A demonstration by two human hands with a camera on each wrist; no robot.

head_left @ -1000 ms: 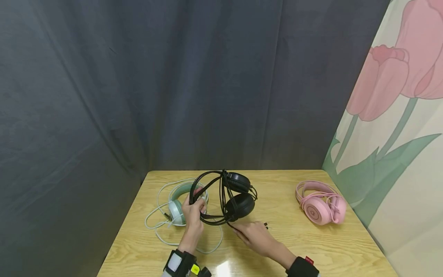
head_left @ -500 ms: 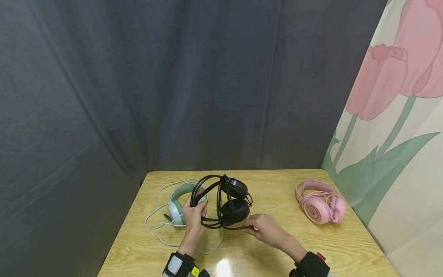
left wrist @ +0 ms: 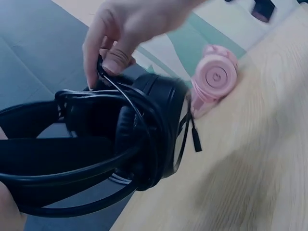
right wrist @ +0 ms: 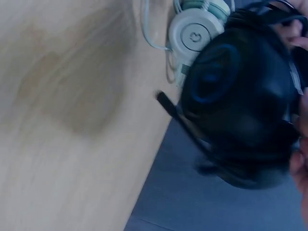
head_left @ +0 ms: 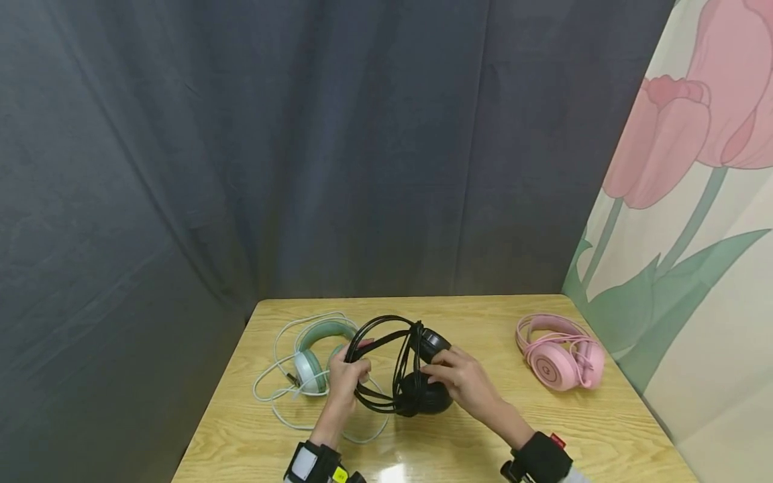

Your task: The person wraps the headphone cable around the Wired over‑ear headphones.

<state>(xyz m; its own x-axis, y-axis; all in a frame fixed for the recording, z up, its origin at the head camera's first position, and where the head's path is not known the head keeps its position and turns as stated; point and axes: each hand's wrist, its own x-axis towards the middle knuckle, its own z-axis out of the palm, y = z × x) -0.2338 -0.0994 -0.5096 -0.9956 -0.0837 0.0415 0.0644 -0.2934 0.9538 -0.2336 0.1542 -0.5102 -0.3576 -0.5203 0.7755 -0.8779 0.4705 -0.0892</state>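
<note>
On my remote feed I read no words or numbers; ringed emblems (left wrist: 216, 76) mark the pink headphones (head_left: 555, 367) at right and the white-and-green pair (head_left: 309, 371) at left, while a marking (right wrist: 212, 77) on the black headphones (head_left: 436, 398) is blurred.

Wood-grain tabletop (head_left: 604, 436), bottom of the head view
Mint-and-white corded headphones (head_left: 308, 371) lower left of centre; pink corded headphones (head_left: 554, 367) lower right.

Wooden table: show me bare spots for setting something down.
A bare patch of table lies between the right hand and the pink headphones, reaching the far edge. More lies in front of the pink headphones, and at front left, outside the pale cable. It is crowded around the left hand, which holds the black headphones near the mint headphones.
</note>
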